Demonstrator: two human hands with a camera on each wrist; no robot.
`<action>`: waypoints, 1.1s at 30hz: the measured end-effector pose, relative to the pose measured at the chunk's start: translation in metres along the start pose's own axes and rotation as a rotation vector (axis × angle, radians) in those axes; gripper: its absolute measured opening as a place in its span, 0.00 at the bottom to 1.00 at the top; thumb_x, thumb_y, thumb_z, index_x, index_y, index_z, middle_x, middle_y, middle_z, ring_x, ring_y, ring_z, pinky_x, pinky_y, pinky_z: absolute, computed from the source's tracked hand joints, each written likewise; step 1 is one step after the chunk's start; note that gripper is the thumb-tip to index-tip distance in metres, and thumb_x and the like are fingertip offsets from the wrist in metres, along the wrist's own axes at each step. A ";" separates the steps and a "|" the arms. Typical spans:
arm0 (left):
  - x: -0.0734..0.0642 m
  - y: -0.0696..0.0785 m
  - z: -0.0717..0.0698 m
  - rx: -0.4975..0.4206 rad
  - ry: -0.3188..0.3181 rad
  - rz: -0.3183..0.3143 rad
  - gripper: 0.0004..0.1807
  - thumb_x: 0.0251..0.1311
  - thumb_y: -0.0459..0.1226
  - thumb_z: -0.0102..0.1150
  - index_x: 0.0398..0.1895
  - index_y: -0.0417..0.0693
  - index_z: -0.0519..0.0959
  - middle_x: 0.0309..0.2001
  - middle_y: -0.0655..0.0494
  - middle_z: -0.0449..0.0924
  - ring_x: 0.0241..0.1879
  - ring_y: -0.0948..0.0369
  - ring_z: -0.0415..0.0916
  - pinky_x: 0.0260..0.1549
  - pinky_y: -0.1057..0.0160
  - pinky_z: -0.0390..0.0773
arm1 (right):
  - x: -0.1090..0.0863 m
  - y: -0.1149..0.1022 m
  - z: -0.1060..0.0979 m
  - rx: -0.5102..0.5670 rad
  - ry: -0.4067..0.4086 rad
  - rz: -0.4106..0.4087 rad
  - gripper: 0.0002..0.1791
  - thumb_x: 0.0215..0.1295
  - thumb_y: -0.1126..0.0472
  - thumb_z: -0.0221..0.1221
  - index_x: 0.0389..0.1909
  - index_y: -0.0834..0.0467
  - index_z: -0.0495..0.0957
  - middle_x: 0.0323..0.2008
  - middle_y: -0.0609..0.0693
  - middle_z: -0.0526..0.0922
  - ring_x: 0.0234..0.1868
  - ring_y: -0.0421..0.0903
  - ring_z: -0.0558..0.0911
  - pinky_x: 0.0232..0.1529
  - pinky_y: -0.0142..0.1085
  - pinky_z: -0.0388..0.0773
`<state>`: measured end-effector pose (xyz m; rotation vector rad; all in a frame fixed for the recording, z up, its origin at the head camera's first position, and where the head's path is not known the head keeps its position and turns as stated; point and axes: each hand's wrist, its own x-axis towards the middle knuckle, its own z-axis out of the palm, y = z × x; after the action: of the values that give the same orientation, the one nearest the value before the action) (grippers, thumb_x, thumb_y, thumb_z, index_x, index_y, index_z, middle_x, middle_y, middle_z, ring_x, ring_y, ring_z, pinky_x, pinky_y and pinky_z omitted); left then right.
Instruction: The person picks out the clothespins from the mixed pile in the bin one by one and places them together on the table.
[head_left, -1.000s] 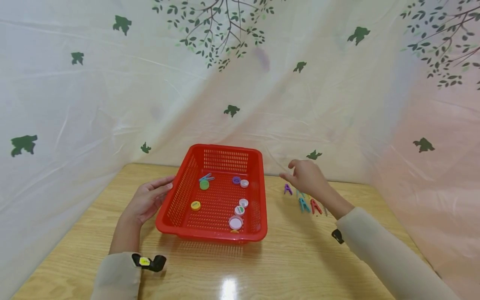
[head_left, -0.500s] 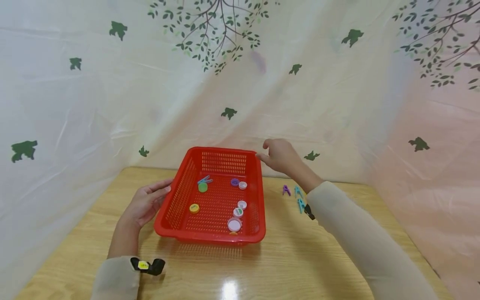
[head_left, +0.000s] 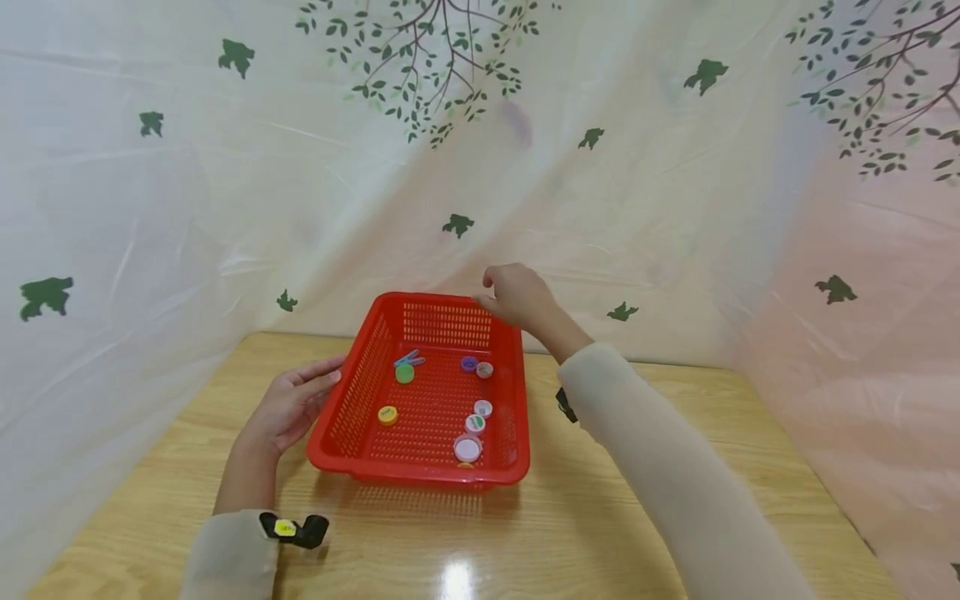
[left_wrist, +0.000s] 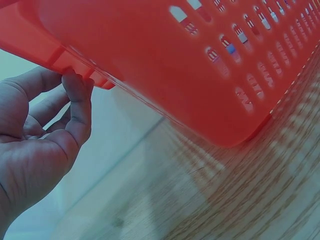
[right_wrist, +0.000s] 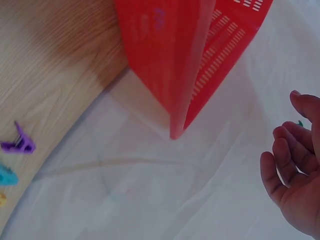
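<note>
A red plastic basket (head_left: 420, 472) stands on the table, with bottle caps and a light blue clothespin (head_left: 408, 359) inside. My left hand (head_left: 292, 404) holds its left rim; in the left wrist view the bent thumb and fingertips meet the rim's edge. Above the basket's back right corner hovers my right hand (head_left: 519, 297), fingers loosely bent. The right wrist view shows that hand (right_wrist: 297, 165) apart from the basket, with nothing clearly held. Among the caps are a green cap (head_left: 405, 373), a yellow cap (head_left: 387, 415), a purple cap (head_left: 468, 364) and several white ones.
A purple clothespin (right_wrist: 20, 142) and a teal clothespin (right_wrist: 6, 176) lie on the wooden table (head_left: 720, 433), right of the basket. My right sleeve hides them in the head view. A cloth backdrop (head_left: 360, 183) printed with leaves hangs behind the table's back edge.
My right hand has moved left and up, from over the clothespins to above the basket's back right corner. The left hand stays at the rim.
</note>
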<state>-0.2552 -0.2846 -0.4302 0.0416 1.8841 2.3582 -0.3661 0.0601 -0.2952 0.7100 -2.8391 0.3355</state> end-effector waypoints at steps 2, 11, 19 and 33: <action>0.000 0.000 0.000 -0.001 0.001 0.001 0.29 0.70 0.40 0.64 0.71 0.44 0.73 0.56 0.61 0.84 0.52 0.60 0.83 0.51 0.60 0.83 | 0.005 -0.006 0.004 0.011 -0.007 -0.017 0.21 0.73 0.50 0.61 0.55 0.62 0.80 0.45 0.55 0.86 0.38 0.48 0.82 0.47 0.39 0.85; 0.001 0.001 0.000 0.009 0.008 -0.006 0.29 0.69 0.41 0.65 0.71 0.45 0.73 0.56 0.61 0.84 0.52 0.61 0.83 0.52 0.61 0.83 | 0.023 -0.036 0.026 0.064 -0.077 -0.038 0.22 0.71 0.48 0.64 0.58 0.58 0.79 0.52 0.52 0.84 0.45 0.47 0.79 0.53 0.39 0.82; 0.001 0.000 -0.002 -0.004 -0.001 -0.002 0.28 0.70 0.40 0.64 0.71 0.44 0.73 0.55 0.60 0.85 0.52 0.61 0.83 0.52 0.61 0.83 | 0.033 -0.048 0.040 0.065 -0.094 -0.059 0.24 0.70 0.47 0.64 0.60 0.55 0.78 0.53 0.50 0.83 0.46 0.46 0.79 0.55 0.40 0.81; -0.001 -0.001 0.000 0.003 0.004 0.009 0.28 0.70 0.40 0.64 0.71 0.43 0.73 0.54 0.60 0.85 0.50 0.60 0.84 0.51 0.60 0.84 | 0.039 -0.047 0.077 0.239 -0.194 -0.034 0.23 0.68 0.55 0.68 0.61 0.57 0.79 0.54 0.51 0.83 0.48 0.46 0.79 0.56 0.42 0.82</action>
<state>-0.2541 -0.2847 -0.4307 0.0458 1.8936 2.3628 -0.3872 -0.0174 -0.3515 0.8796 -2.9950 0.6422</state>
